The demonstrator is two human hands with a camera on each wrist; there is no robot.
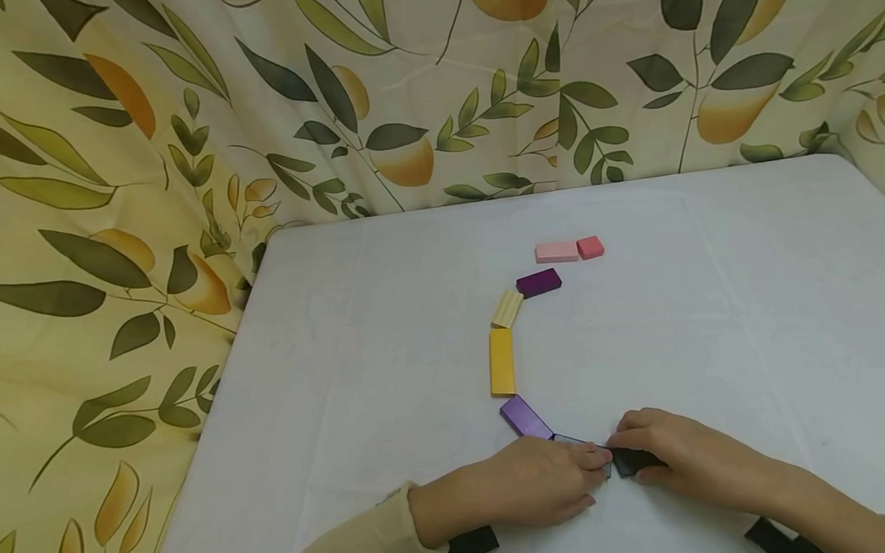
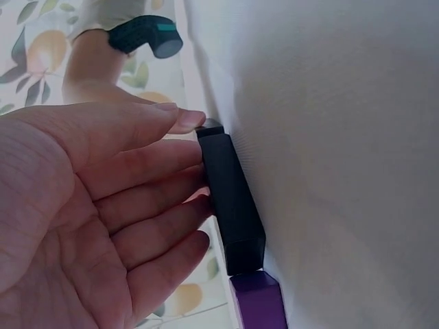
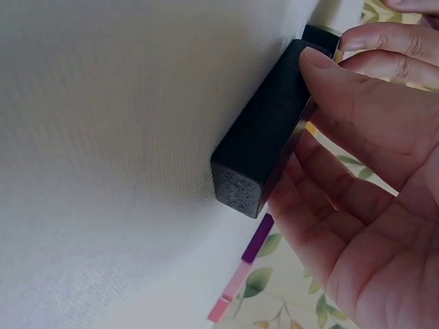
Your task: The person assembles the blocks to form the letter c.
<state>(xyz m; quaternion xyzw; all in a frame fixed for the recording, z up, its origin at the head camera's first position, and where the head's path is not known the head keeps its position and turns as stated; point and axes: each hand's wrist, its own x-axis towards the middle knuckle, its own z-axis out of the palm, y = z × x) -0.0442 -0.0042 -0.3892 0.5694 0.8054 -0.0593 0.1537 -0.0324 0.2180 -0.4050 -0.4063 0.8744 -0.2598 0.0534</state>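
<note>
On the white table my left hand (image 1: pixel 539 482) rests its fairly straight fingers along a dark, shiny block (image 2: pixel 233 205), which looks pale grey from above. One end of that block meets a purple block (image 1: pixel 527 416). At its other end lies a black rectangular block (image 3: pixel 264 123), pinched between the thumb and fingers of my right hand (image 1: pixel 700 459). The two blocks appear to touch or nearly touch end to end; fingers cover the joint in the head view.
A curved row continues away with yellow (image 1: pixel 501 363), striped cream (image 1: pixel 508 309), dark purple (image 1: pixel 539 282), pink (image 1: pixel 557 252) and coral (image 1: pixel 591 247) blocks. A black piece (image 1: pixel 475 543) lies by the left sleeve, dark pieces (image 1: pixel 771 536) below the right forearm. Patterned cloth (image 1: pixel 402 86) hangs behind.
</note>
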